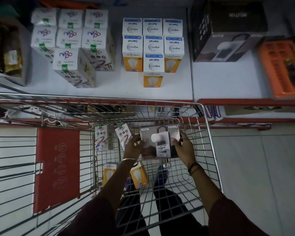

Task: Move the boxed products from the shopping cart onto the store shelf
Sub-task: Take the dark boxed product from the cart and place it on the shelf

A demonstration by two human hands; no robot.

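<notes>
Head view: both hands hold a grey box inside the cart.
Left hand (pixel 134 146) grips the left edge of the box (pixel 158 142), right hand (pixel 183 147) the right edge; cart (pixel 209 133) stands against the shelf (pixel 109 86), well stocked with boxes.

Retail shop aisle. Wire shopping cart (pixel 209 133) near, red-edged store shelf (pixel 109 92) far, stocked with rows of identical bulb boxes (pixel 152 46) and white cartons (pixel 70 38). A price sticker (pixel 163 149) sits on the lamp box (pixel 160 142) in the cart.
</notes>
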